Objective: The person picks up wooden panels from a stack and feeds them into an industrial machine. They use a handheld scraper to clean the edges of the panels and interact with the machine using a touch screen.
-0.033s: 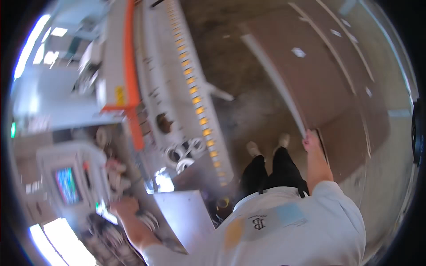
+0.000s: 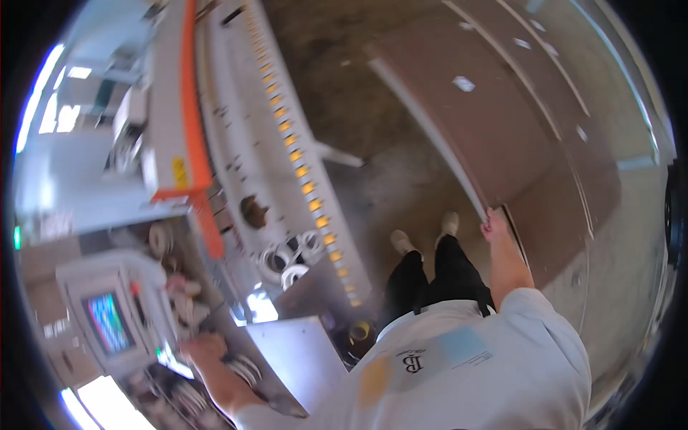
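My right hand (image 2: 493,225) is closed on the near corner of a brown board (image 2: 494,129), the fingers curled over its edge. The board lies on top of a stack to my right and has a pale long edge. On the other side, my left hand (image 2: 204,347) reaches out beside a grey control panel (image 2: 72,287) with a lit colour screen (image 2: 109,324). Its fingers are blurred against the panel's lower corner, so their shape and any hold are unclear.
A long machine with an orange rail (image 2: 193,107) and a row of yellow rollers (image 2: 296,155) runs ahead on the left. White rolls (image 2: 294,276) sit at its near end. A pale metal panel (image 2: 297,351) stands between my left arm and body. Several more brown boards (image 2: 541,57) lie right.
The whole view has shifted slightly, so the machine and boards sit a little farther left. My right hand stays at the board's corner and my left hand stays by the control panel.
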`<state>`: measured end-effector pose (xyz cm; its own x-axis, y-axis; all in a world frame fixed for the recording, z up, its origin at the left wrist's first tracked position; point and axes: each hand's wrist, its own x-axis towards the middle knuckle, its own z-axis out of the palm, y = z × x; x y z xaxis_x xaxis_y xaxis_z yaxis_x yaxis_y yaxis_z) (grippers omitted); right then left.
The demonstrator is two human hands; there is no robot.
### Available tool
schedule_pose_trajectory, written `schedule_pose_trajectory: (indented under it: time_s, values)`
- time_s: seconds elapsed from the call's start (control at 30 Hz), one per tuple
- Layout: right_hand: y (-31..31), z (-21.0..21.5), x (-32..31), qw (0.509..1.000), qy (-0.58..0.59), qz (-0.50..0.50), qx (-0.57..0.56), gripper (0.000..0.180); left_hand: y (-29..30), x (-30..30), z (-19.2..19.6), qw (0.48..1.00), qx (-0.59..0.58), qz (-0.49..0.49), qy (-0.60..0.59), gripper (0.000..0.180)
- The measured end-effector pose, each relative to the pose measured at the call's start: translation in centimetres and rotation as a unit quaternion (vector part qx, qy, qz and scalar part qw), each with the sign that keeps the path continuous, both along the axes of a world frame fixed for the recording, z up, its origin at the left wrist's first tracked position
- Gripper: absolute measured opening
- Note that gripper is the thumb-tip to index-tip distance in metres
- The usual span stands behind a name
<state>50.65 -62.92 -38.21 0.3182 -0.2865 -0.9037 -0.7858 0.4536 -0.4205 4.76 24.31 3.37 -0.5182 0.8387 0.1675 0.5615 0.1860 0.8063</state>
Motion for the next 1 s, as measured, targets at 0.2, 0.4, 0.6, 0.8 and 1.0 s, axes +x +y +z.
schedule_pose_trajectory:
  time_s: [0.2,0.4,0.6,0.8,1.0]
  values:
    - [-4.3,2.0,-5.5,0.998,0.063,-0.027,-0.012,0.048,0.1,1.8,-2.9,0.998,0.020,-0.054,0.016,0.048]
    - [-4.0,1.8,-5.8,0.992,-0.008,-0.124,-0.035,0.061,-16.3,21.3,-3.5,0.926,-0.050,-0.288,-0.240,0.033]
    - [-6.6,4.4,-7.6,1.000,-0.004,-0.023,-0.011,0.061,-40.2,40.7,-10.1,0.707,-0.294,-0.626,-0.146,0.039]
    - [-13.1,9.8,-14.6,0.999,-0.012,-0.029,0.041,0.062,-60.1,50.4,-21.2,0.541,-0.502,-0.658,-0.149,0.043]
    - [-20.5,12.0,-20.9,0.998,0.047,0.033,0.030,0.062,-69.0,50.1,-23.4,0.563,-0.607,-0.530,-0.183,0.027]
